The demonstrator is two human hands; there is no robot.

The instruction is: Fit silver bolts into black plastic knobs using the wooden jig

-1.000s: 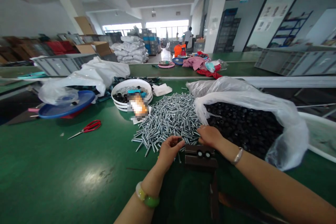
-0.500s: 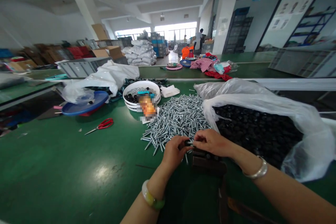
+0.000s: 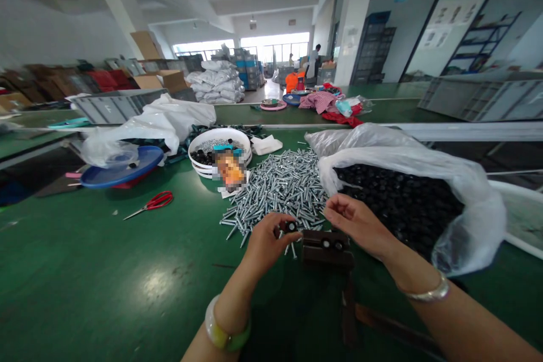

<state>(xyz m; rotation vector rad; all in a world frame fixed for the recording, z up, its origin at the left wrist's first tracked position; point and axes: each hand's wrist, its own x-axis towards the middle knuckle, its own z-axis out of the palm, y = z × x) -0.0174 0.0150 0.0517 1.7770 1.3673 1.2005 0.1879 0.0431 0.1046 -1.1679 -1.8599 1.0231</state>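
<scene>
Black part (image 3: 291, 227), pinched in the left grip (image 3: 266, 242) — right grip (image 3: 360, 223) loosely parted, apparently empty — could drop among the screws (image 3: 282, 181) beyond both grips if fingertip pressure slackens.

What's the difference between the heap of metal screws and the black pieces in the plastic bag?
Colour: the screws are silvery; the black pieces are far darker.
Shape: the screws are long and thin; the black pieces look short and chunky, though single ones blur together.
Place: the screws lie loose on the green table; the black pieces sit in an open plastic bag.
Both are jumbled heaps of many small parts.
</scene>
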